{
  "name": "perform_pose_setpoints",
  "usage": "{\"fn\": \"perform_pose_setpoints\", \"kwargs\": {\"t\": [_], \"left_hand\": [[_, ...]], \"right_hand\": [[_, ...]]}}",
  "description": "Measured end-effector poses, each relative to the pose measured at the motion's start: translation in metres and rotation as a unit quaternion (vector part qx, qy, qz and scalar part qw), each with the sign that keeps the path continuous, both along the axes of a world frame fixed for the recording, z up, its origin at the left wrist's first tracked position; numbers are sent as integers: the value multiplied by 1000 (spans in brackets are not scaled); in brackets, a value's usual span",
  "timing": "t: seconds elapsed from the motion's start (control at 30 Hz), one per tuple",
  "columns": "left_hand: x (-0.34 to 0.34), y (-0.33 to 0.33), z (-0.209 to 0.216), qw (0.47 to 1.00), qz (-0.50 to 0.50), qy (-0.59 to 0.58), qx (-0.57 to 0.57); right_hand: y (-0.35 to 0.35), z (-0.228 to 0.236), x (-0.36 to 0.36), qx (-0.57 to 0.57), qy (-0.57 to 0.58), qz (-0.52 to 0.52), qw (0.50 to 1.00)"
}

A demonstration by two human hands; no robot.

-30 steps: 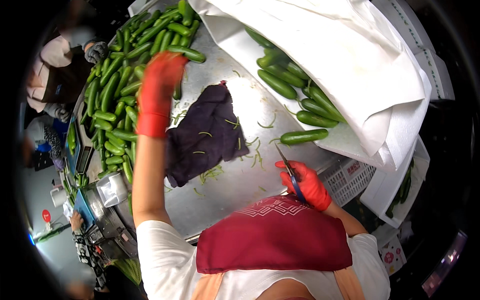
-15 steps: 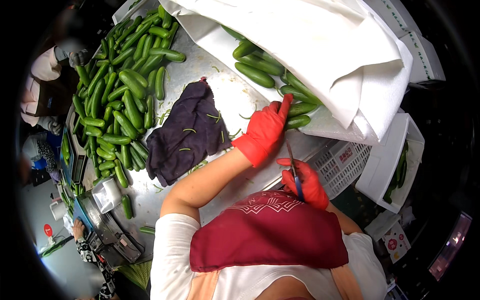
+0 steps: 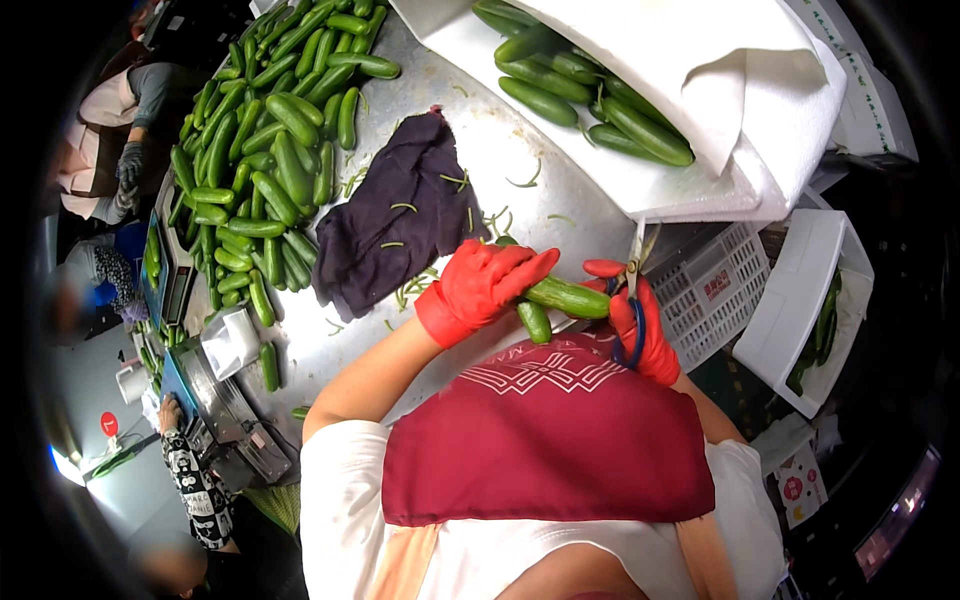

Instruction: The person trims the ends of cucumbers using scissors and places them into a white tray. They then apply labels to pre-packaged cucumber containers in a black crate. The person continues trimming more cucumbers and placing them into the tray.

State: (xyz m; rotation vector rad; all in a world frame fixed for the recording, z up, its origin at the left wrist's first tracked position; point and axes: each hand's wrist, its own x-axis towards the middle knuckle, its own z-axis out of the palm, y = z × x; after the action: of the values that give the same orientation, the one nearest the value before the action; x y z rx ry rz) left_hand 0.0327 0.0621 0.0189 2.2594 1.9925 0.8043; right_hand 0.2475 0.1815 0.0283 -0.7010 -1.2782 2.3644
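Note:
My left hand [image 3: 485, 288], in a red glove, is closed around two cucumbers, one lying lengthwise [image 3: 572, 298] toward my right hand and a shorter-looking one [image 3: 535, 322] angled down below it. My right hand [image 3: 650, 335], also red-gloved, grips scissors [image 3: 633, 268] with blue handles; their blades are apart and point away from me, beside the end of the longer cucumber. Beyond my hands, cucumbers [image 3: 545, 78] lie in a white foam box [image 3: 740, 195] lined with white sheeting. A dark purple cloth [image 3: 395, 215] lies left of my hands, with stem trimmings [image 3: 527, 180] scattered around.
A large cucumber pile [image 3: 265, 170] covers the far left of the metal table [image 3: 420, 75]. At right stand a white slatted crate [image 3: 712, 285] and another white box [image 3: 785, 310] holding cucumbers. A white container [image 3: 230, 342] sits at left; other people work beyond.
My left hand has drawn back from the foam box with cucumbers in it, toward my body. My right hand has lifted the scissors, now spread, to the cucumber's end. The view has shifted slightly.

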Motion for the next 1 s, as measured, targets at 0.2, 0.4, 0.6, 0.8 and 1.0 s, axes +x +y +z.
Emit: {"fn": "perform_pose_setpoints", "kwargs": {"t": [0.2, 0.4, 0.6, 0.8, 1.0], "left_hand": [[29, 11, 15, 996, -12, -90, -21], [39, 11, -23, 888, -6, -458, 27], [-22, 41, -12, 623, 280, -730, -8], [-66, 114, -13, 776, 266, -570, 38], [-85, 153, -20, 988, 139, -12, 72]], "right_hand": [[1, 10, 7, 14, -76, 25, 997], [2, -29, 38, 98, -68, -105, 987], [76, -38, 142, 97, -101, -343, 929], [183, -44, 324, 66, -84, -587, 803], [126, -41, 219, 256, -253, -475, 803]]}}
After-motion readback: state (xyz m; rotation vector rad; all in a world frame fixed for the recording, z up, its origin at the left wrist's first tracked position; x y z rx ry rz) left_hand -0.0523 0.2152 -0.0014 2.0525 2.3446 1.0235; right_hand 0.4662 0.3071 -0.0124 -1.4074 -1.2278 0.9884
